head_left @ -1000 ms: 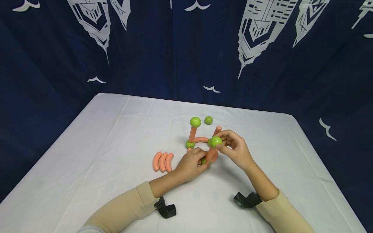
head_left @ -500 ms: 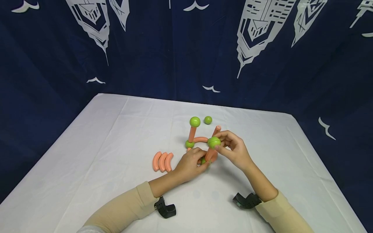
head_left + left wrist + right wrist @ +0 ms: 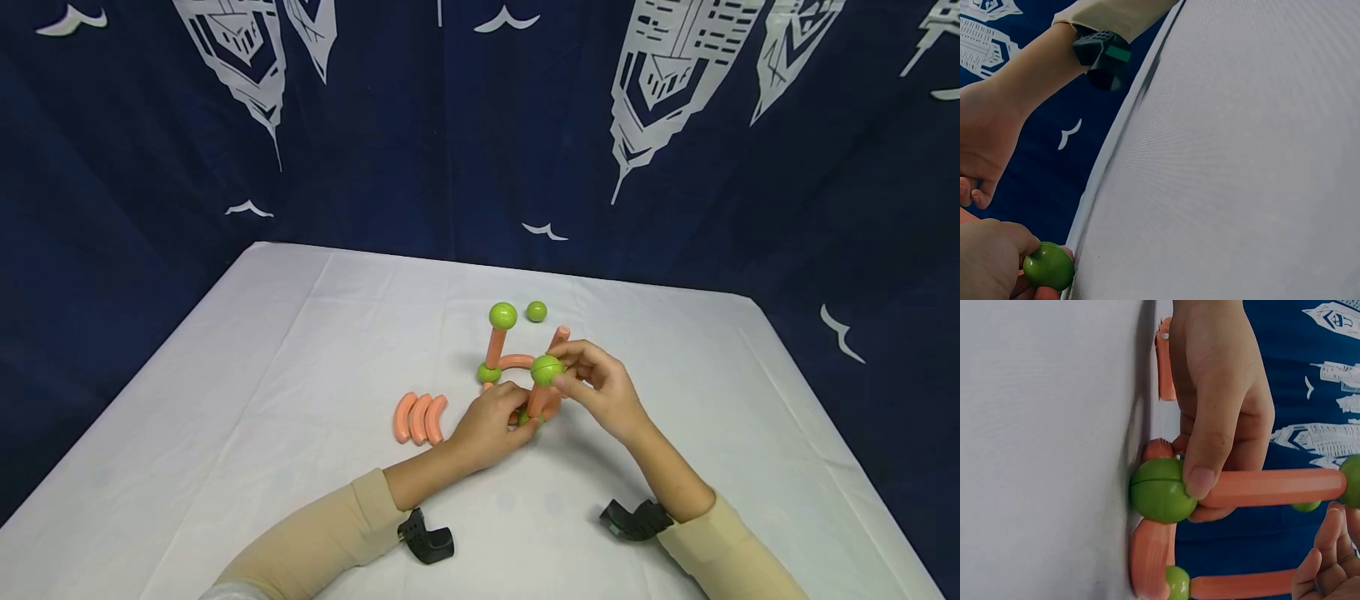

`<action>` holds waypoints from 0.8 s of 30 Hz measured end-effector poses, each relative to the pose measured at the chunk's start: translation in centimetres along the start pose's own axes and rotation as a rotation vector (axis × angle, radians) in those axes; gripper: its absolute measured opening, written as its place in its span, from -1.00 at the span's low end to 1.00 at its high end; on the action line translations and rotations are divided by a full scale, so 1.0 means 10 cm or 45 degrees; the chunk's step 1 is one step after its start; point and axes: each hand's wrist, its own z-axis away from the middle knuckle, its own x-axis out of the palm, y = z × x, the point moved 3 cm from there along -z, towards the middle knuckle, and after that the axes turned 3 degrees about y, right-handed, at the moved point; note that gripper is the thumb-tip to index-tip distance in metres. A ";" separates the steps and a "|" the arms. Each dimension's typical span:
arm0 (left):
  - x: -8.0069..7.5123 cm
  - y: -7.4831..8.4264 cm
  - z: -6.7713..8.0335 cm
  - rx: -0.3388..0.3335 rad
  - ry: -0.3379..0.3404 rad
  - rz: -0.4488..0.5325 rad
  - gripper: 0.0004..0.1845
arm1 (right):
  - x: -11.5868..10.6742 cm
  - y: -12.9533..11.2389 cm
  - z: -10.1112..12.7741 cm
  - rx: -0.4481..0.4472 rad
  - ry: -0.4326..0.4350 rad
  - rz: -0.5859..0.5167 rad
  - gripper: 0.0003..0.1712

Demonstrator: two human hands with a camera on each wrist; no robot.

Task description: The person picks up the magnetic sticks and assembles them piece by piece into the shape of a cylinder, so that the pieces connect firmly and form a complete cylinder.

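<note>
- White-clothed bench stood before a blue curtain.
- My left hand gripped the frame's base ball; my right hand pinched the top ball onto its rod.
- Done, I judged: two capped posts. Left: three curved rods, one loose ball.

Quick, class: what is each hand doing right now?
Left hand: pinches the bottom green ball of an upright orange rod.
Right hand: grips the top green ball on that rod.

Staged recording setup: table under a white tablecloth, enclosed by a dark blue printed backdrop curtain.
</note>
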 end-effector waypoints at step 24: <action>0.00 0.02 0.00 0.011 0.032 0.001 -0.89 | -0.42 0.74 0.12 0.539 0.256 0.147 -0.71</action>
